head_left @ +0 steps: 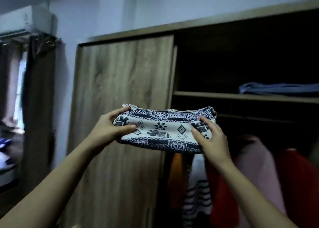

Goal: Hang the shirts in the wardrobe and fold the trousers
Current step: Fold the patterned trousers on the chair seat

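Head view: the folded white-and-navy elephant-print cotton trousers [160, 129] are held up in the air in front of the open brown wooden wardrobe [241, 29], just below its plank shelf [224, 95]. The left hand [110, 126] grips one end, with its thumb on the near face and its fingers curled over the far edge. The right hand [211, 139] lies with fairly straight, spread fingers against the other end. Probably this two-ended hold keeps the folds from slipping as the bundle goes up to the shelf. A folded blue garment [279, 88] already lies on the right of the shelf, leaving the left part bare. Below hang red [293, 184], pink [255, 162] and striped [196, 202] clothes. The wood-grain sliding door [120, 98] covers the wardrobe's left side.
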`<state>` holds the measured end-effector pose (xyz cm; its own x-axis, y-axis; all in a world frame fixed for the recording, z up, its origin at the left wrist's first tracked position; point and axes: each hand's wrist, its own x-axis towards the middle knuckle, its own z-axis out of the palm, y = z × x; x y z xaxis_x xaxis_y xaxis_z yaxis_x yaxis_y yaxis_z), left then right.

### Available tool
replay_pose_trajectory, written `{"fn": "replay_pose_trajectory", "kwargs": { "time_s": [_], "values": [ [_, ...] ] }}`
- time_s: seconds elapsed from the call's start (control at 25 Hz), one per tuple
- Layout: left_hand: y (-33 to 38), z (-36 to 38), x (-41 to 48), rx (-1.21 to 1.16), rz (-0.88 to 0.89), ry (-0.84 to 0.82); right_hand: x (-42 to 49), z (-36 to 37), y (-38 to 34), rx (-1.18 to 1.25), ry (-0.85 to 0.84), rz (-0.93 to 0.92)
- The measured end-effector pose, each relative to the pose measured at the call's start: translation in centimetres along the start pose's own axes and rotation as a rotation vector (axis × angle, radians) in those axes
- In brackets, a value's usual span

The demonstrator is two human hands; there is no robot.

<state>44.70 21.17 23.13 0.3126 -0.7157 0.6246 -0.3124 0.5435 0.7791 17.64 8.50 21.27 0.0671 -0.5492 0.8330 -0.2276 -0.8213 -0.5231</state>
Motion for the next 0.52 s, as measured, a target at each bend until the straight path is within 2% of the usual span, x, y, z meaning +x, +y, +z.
{"fn": "replay_pose_trajectory", "kwargs": {
  "time_s": [0.2, 0.52],
  "values": [
    [4.7, 10.6, 5.8, -0.089, 0.175, -0.162, 5.0, -12.0, -0.4, -0.189, 0.174, -0.085],
    [10.5, 25.8, 13.4, -0.233, 0.351, -0.237, 13.2, -26.2, -0.4, -0.460, 0.324, -0.171]
  ]
}}
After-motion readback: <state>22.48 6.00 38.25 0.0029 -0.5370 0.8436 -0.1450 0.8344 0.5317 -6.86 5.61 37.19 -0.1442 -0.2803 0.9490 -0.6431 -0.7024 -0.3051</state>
